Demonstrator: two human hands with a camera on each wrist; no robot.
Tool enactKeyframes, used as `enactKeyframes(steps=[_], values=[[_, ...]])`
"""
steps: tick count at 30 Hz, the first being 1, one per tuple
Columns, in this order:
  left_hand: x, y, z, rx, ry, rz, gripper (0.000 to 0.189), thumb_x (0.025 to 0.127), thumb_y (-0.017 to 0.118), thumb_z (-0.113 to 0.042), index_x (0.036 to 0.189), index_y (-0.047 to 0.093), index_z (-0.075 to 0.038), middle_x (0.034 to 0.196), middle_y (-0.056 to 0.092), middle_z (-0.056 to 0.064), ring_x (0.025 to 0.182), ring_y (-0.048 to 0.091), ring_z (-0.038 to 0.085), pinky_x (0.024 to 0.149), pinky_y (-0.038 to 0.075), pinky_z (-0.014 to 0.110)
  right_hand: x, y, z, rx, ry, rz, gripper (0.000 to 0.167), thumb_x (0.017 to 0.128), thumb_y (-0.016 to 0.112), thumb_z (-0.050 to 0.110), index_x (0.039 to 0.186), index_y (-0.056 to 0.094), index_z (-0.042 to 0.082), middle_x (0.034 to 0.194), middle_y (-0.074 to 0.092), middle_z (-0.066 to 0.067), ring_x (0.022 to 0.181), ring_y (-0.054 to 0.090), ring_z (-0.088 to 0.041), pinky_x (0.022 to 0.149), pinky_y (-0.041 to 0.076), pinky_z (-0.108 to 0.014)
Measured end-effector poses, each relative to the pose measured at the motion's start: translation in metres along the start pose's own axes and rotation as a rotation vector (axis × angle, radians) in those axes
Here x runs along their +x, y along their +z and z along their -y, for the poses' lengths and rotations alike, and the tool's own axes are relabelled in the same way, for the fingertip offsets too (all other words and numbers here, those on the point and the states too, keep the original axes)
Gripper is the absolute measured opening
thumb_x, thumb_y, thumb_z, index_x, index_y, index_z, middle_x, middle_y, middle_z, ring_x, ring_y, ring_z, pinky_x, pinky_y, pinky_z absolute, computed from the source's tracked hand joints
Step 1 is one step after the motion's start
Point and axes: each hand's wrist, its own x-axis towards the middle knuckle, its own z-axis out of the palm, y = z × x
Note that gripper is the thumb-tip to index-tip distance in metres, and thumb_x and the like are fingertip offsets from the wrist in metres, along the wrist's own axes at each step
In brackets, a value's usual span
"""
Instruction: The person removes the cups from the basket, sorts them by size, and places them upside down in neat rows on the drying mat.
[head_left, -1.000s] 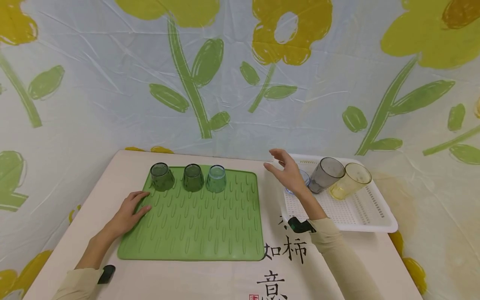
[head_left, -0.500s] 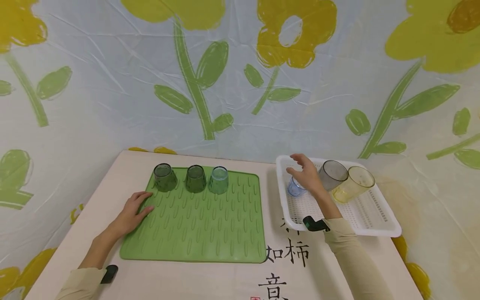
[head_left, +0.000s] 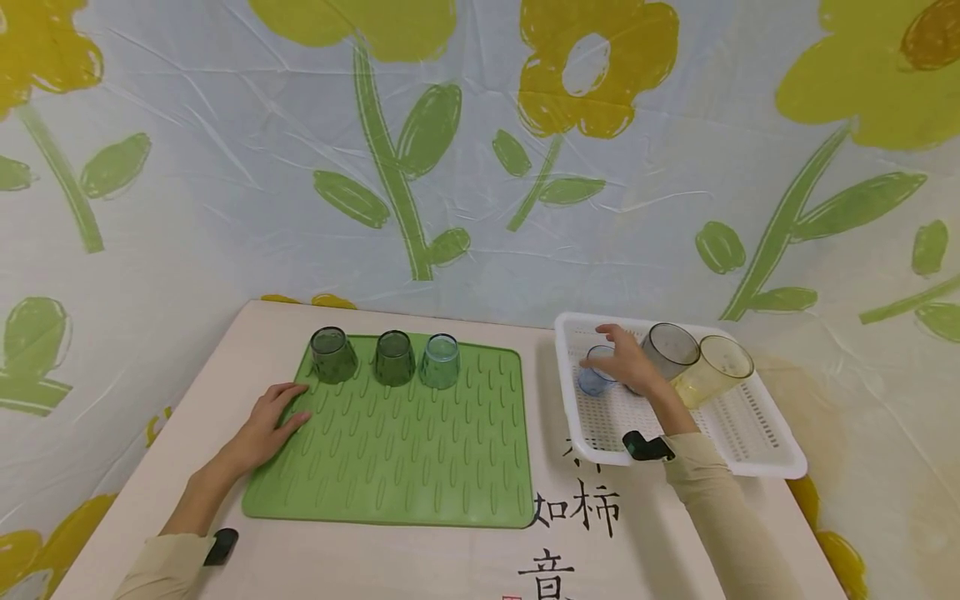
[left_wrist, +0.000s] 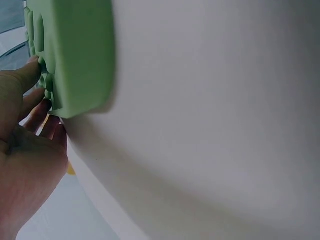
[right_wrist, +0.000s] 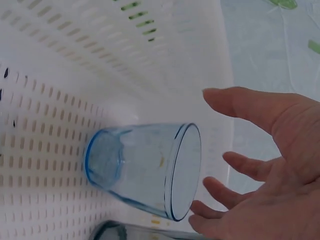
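Note:
A small clear blue glass (right_wrist: 145, 165) stands upright in the white plastic basket (head_left: 573, 417). My right hand (head_left: 630, 363) hovers at its rim, thumb and fingers spread apart. In the right wrist view the thumb is clear of the glass and the fingertips are close by the rim. My left hand (head_left: 262, 429) rests on the left edge of the green ridged mat (head_left: 390, 450), its fingers relaxed. Along the mat's back edge sit two dark glasses, a left one (head_left: 333, 357) and a middle one (head_left: 393, 358), and a light blue glass (head_left: 440, 362), all upside down.
A tall grey glass (head_left: 670, 350) and a tall yellow glass (head_left: 716, 367) lean in the basket, right of my right hand. The pale table (head_left: 375, 558) bears black brush writing (head_left: 596, 508) in front of the basket. A flower-printed cloth (head_left: 480, 208) hangs behind.
My right hand has moved right and down into the basket, over the small blue glass. The left hand stays on the mat's edge. The head view has shifted slightly.

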Motion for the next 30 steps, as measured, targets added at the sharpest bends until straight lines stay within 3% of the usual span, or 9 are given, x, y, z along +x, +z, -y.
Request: enactKeyframes(steps=[13, 19, 26, 30], values=[[0.0, 0.0, 0.001, -0.009, -0.01, 0.009, 0.048, 0.1, 0.065, -0.001, 0.14, 0.047, 0.018, 0.138, 0.04, 0.04, 0.129, 0.036, 0.059, 0.102, 0.033, 0.072, 0.004, -0.009, -0.01, -0.103, 0.049, 0.214, 0.085, 0.086, 0.081, 0.012, 0.149, 0.029, -0.013, 0.145, 0.036, -0.045, 0.128, 0.045, -0.055, 0.107, 0.039, -0.064], [0.0, -0.001, 0.0, -0.021, -0.037, 0.028, 0.048, 0.101, 0.064, -0.003, 0.141, 0.046, 0.017, 0.14, 0.039, 0.039, 0.131, 0.035, 0.058, 0.103, 0.033, 0.072, 0.004, -0.008, -0.013, -0.158, 0.073, 0.233, 0.089, 0.084, 0.083, 0.011, 0.146, 0.025, -0.017, 0.143, 0.039, -0.046, 0.129, 0.045, -0.057, 0.109, 0.039, -0.063], [0.001, 0.0, 0.0, -0.026, -0.032, 0.026, 0.048, 0.101, 0.064, -0.003, 0.141, 0.046, 0.017, 0.14, 0.039, 0.04, 0.13, 0.035, 0.058, 0.103, 0.033, 0.071, 0.002, -0.011, -0.015, -0.112, 0.058, 0.197, 0.078, 0.083, 0.081, 0.009, 0.135, 0.031, -0.02, 0.136, 0.046, -0.044, 0.127, 0.048, -0.055, 0.109, 0.041, -0.061], [0.0, 0.0, -0.001, -0.019, -0.022, 0.017, 0.048, 0.1, 0.065, -0.002, 0.14, 0.046, 0.017, 0.14, 0.04, 0.04, 0.129, 0.036, 0.058, 0.102, 0.034, 0.072, 0.0, -0.012, -0.012, -0.08, 0.042, 0.184, 0.078, 0.084, 0.082, 0.011, 0.137, 0.034, -0.019, 0.138, 0.048, -0.04, 0.13, 0.047, -0.053, 0.11, 0.041, -0.06]])
